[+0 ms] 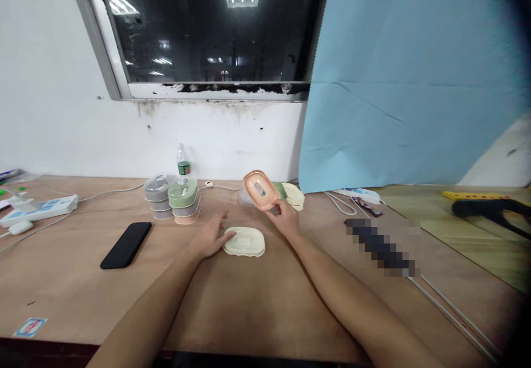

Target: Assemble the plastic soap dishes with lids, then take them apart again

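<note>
My right hand (pixel 285 219) grips a peach soap dish (pixel 265 193) by its lower right edge and holds it tilted above the table. The dish has rounded corners and an opening in its middle. On the table in front of me lies a cream soap dish (pixel 251 242) with a wavy lower edge. Beside it is my left hand (pixel 211 236), fingers stretched forward and apart, its thumb touching the left end of the cream dish. Behind the peach dish, partly hidden, are more pieces: a green one and a small cream stack (pixel 295 196).
Stacked grey boxes (pixel 160 196) and green-topped boxes (pixel 183 199) stand left, near a plastic bottle (pixel 182 160). A black phone (pixel 126 245) lies nearer me. Power strips (pixel 45 207) and cables lie at the sides. A blue cloth (pixel 398 80) hangs right. One dark object is pixelated.
</note>
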Tool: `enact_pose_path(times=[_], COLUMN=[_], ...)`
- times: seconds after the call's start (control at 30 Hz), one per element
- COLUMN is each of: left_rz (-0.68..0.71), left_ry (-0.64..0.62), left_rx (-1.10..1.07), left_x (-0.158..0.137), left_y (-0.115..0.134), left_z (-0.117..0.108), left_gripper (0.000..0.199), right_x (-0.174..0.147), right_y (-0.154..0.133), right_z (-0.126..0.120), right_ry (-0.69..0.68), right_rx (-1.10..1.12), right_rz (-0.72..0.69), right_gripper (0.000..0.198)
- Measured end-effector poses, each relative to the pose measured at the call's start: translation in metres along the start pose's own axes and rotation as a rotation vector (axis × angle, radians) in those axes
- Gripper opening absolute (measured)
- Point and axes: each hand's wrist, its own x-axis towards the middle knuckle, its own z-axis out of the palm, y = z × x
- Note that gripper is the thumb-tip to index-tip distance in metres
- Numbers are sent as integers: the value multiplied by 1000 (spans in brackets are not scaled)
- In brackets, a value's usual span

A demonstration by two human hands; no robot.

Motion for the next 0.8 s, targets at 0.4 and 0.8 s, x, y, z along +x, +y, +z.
enact_pose_path(times=[0.4, 0.8], left_rz=[126, -8], left_ry=[365, -5], left_rx=[-13, 252], left_x=[5, 1], left_y=[3, 18], left_z=[-9, -19], left_gripper=[48, 53], right_x=[-45, -24], right_y=[-39, -36], right_z=[-14, -8], right_ry=[-343, -398], right_rx=[337, 213], right_rz=[-217, 117], right_gripper=[60, 56])
